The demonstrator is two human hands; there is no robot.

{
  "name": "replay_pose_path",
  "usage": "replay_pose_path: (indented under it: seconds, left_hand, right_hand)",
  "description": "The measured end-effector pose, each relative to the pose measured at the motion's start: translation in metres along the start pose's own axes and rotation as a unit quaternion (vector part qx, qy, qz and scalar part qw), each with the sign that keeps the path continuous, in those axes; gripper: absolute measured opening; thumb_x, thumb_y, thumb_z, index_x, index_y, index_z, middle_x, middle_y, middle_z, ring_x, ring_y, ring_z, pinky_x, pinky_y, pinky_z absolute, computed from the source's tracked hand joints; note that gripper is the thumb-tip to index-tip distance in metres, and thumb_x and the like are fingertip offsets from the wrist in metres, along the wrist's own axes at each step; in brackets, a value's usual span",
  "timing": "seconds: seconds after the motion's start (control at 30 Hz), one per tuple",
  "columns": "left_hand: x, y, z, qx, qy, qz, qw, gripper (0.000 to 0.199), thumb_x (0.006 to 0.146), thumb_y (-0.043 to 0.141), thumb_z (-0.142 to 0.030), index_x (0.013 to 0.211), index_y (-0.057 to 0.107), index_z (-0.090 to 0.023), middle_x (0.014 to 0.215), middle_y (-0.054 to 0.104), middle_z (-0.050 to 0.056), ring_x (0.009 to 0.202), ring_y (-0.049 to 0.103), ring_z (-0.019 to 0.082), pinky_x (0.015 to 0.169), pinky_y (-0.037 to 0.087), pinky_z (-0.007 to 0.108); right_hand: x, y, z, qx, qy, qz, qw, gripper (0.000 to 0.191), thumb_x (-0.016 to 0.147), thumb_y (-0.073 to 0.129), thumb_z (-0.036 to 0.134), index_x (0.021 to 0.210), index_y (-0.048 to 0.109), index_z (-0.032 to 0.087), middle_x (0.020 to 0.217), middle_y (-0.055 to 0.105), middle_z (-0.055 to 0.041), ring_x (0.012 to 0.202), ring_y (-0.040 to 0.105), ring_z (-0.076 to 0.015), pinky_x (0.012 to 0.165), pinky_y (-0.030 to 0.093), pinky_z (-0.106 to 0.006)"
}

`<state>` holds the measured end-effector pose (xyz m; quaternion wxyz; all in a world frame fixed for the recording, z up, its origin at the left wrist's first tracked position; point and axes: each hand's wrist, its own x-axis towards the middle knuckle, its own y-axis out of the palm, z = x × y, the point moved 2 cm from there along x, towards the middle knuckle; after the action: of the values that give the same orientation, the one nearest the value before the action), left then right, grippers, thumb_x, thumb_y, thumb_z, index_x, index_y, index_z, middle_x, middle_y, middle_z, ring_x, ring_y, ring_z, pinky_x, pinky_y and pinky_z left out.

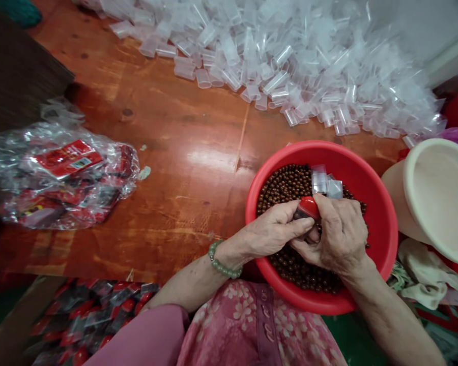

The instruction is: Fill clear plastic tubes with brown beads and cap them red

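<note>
Over a red basin (381, 203) of small round brown balls (286, 185), both my hands are closed around one small clear container with a red cap (308, 206). My left hand (277, 229), with a green bead bracelet (223, 262) at the wrist, holds the container's body from the left, which looks dark inside. The fingers of my right hand (338, 234) press at the red cap from the right. Clear plastic tubes (326, 183) lie on the balls just beyond my right hand. My fingers hide most of the container.
A large heap of clear plastic tubes (267, 61) covers the back of the wooden table (175, 168). At left lies a plastic bag of red packets (68, 168). Several red-capped containers (95, 315) sit below the table edge. A cream bucket (416, 198) stands right of the basin.
</note>
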<state>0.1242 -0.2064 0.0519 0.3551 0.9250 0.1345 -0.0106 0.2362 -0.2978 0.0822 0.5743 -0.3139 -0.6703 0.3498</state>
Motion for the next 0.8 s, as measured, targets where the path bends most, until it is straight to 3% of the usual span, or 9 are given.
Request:
replay_pose_path:
  seconds: [0.3, 0.47, 0.57, 0.8]
  left_hand:
    - [-0.003, 0.0024, 0.0008, -0.015, 0.024, -0.016, 0.999, 0.043, 0.08, 0.075, -0.053, 0.08, 0.059, -0.013, 0.077, 0.058, 0.001, 0.071, 0.053, 0.011, 0.074, 0.047, 0.025]
    - [-0.0009, 0.0033, 0.0024, -0.026, 0.032, -0.047, 0.998, 0.041, 0.079, 0.076, -0.051, 0.09, 0.06, -0.014, 0.08, 0.062, 0.001, 0.078, 0.058, 0.013, 0.08, 0.049, 0.028]
    - [-0.0003, 0.0032, 0.0032, -0.039, 0.021, -0.049, 0.998, 0.04, 0.079, 0.076, -0.049, 0.089, 0.061, -0.014, 0.079, 0.062, 0.001, 0.075, 0.059, 0.012, 0.077, 0.05, 0.028]
    - [0.0006, 0.0027, 0.0059, -0.076, 0.006, -0.041, 0.996, 0.045, 0.075, 0.08, -0.052, 0.082, 0.06, -0.013, 0.072, 0.062, 0.0, 0.065, 0.057, 0.009, 0.068, 0.048, 0.023]
  right_hand:
    - [0.0015, 0.0005, 0.0043, 0.007, 0.003, -0.012, 1.0, 0.069, 0.081, 0.066, 0.043, 0.136, 0.046, 0.006, 0.085, 0.066, -0.0132, 0.073, 0.061, -0.0278, 0.065, 0.049, -0.041]
    - [0.0004, 0.0017, 0.0058, 0.021, 0.017, 0.048, 0.999, 0.068, 0.086, 0.062, 0.035, 0.139, 0.042, -0.002, 0.111, 0.064, -0.0252, 0.097, 0.063, -0.0336, 0.078, 0.055, -0.045]
    - [-0.0018, 0.0027, 0.0041, 0.026, 0.015, 0.045, 0.999, 0.07, 0.085, 0.064, 0.035, 0.14, 0.042, -0.002, 0.119, 0.062, -0.0272, 0.108, 0.061, -0.0358, 0.086, 0.055, -0.047]
    - [0.0009, 0.0042, 0.0035, 0.015, -0.011, -0.002, 1.0, 0.073, 0.086, 0.066, 0.04, 0.141, 0.044, -0.003, 0.104, 0.067, -0.023, 0.09, 0.064, -0.0309, 0.075, 0.054, -0.041]
